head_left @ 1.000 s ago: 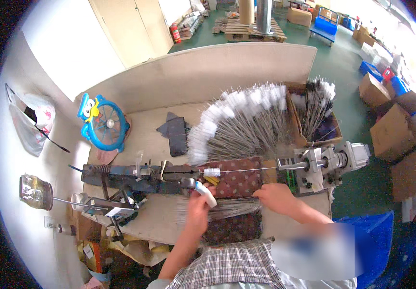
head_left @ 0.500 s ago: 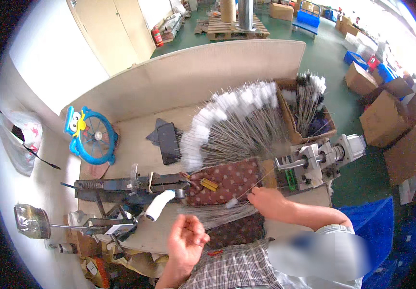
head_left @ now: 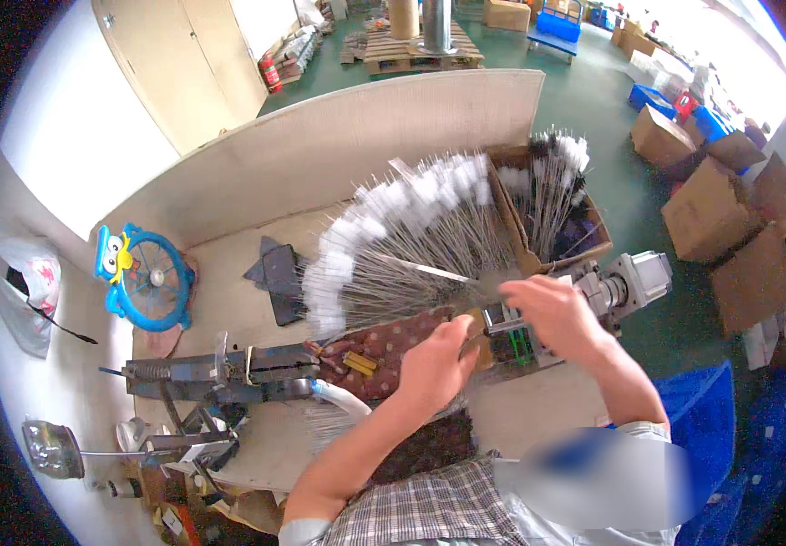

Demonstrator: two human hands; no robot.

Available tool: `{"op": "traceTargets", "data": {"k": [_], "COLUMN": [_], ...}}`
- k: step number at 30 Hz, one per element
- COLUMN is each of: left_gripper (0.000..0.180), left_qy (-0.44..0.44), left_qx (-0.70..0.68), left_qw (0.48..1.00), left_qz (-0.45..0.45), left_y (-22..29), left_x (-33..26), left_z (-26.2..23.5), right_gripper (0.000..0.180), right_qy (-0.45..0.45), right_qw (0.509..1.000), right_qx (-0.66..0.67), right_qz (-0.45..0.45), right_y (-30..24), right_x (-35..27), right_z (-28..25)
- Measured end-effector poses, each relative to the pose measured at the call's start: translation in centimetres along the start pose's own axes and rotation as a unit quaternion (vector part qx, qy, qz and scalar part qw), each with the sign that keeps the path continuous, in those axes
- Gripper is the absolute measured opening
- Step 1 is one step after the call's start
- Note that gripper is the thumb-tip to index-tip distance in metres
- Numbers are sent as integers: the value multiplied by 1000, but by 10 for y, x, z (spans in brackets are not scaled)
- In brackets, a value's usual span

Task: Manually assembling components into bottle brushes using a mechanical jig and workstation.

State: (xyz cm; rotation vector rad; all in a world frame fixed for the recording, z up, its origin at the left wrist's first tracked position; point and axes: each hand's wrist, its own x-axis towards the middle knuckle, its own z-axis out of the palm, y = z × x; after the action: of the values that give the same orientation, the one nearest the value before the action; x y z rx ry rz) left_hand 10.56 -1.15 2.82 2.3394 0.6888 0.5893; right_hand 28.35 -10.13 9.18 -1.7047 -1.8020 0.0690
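My right hand (head_left: pixel 547 314) pinches the end of a thin wire brush (head_left: pixel 429 269). Its stem points left over a fanned pile of white-tipped wire brushes (head_left: pixel 393 246). My left hand (head_left: pixel 434 364) sits curled, back up, on a brown patterned cloth (head_left: pixel 379 350) beside the machine head (head_left: pixel 507 328). Its fingers are hidden, so I cannot tell whether it holds anything. A white brush tip (head_left: pixel 343 400) sticks out of the long metal fixture (head_left: pixel 229 373) to the left of my left forearm.
A cardboard box (head_left: pixel 593 238) of more brushes stands behind the machine's grey motor (head_left: pixel 634 280). A blue desk fan (head_left: pixel 142 278) and a dark folded cloth (head_left: pixel 274 273) lie at the left. A beige partition (head_left: pixel 338 146) backs the bench. Cardboard boxes (head_left: pixel 730 218) stand on the floor.
My left hand let go of the white brush tip, pulled back to my body, then came forward onto the cloth. My right hand rose from the machine with a wire brush.
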Motion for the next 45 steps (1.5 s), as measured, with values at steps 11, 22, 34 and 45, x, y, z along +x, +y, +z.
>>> {"op": "traceTargets", "data": {"k": [11,22,34,45], "left_gripper": [13,35,53,23], "left_qy": [19,113,119,233], "left_qx": [362,-657,-151,-489], "left_qw": [931,589,919,773], "left_qz": [35,-457,-344,-331], "left_y": [-58,-67,-86,-81], "left_x": [48,-118,-115,-100], "left_z": [0,-33,-86,-49], "right_gripper": [12,11,7,6], "right_qy": [-108,-86,-93,-25], "right_qw": [993,977,987,976], "right_qx": [-54,158,47,131], "right_qz": [-5,-117,-123,-170], "right_y": [17,-66,-103,-80], "right_x": [11,79,95,58], "right_z": [59,124,168,120]}}
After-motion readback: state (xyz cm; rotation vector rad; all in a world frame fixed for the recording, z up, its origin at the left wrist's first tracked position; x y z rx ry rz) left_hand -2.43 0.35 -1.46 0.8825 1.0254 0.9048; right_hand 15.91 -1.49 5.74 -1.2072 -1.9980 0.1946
